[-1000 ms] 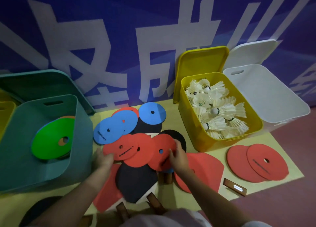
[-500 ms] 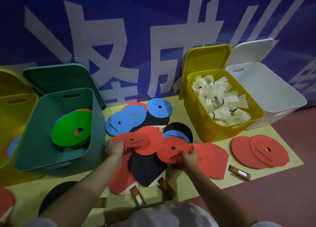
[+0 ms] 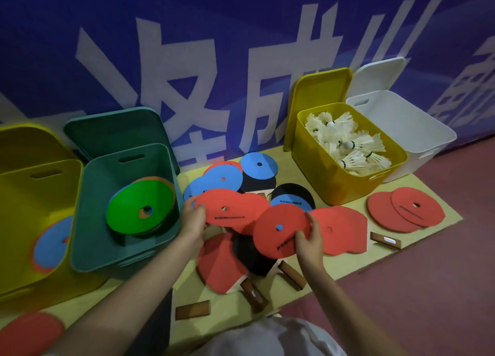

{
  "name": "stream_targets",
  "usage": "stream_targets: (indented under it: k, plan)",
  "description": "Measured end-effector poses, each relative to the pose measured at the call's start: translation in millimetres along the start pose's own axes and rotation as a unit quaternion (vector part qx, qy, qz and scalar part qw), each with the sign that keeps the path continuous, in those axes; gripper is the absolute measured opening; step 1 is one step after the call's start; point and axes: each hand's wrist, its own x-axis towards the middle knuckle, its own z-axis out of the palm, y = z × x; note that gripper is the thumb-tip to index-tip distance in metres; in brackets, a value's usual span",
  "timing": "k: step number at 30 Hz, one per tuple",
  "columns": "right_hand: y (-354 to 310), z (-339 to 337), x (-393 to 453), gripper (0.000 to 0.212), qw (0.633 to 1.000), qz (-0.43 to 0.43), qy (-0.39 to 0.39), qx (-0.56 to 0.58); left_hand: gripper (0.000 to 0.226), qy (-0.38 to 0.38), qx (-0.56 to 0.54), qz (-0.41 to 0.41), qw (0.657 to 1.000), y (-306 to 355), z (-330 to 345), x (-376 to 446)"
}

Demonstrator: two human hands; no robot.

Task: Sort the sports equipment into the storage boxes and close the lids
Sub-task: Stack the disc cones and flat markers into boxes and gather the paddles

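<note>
Currently, both hands are gripping red discs above the heap on the yellow mat: the left hand is pinching the left edge of one red disc, and the right hand is curling round the right edge of another red disc. Under them, red and black paddles are lying with blue discs at the far side. Left of the heap, a teal box is standing open, holding a green disc. Far right, a yellow box is holding shuttlecocks, with a white box just beside it. Two more red discs are lying near the right edge.
</note>
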Motion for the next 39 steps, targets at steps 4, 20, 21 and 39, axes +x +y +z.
stream_targets:
  k: [4, 20, 21, 39]
  plan:
    - [-29, 16, -25, 0.05, 0.998, -0.028, -0.003, 0.053, 0.036, -0.026, -0.075, 0.038, 0.996, 19, -17, -10]
    - [-87, 167, -118, 0.047, 0.975, -0.074, -0.081, 0.194, 0.041, 0.147, -0.18, 0.139, 0.963, 55, -254, 2]
    - [-89, 182, -123, 0.049, 0.975, -0.077, -0.094, 0.188, 0.042, 0.17, -0.193, 0.133, 0.957, 54, -272, 3]
    - [-92, 337, -155, 0.052, 0.969, -0.086, -0.232, 0.024, 0.043, 0.295, -0.035, 0.074, 0.952, 5, -418, 84]
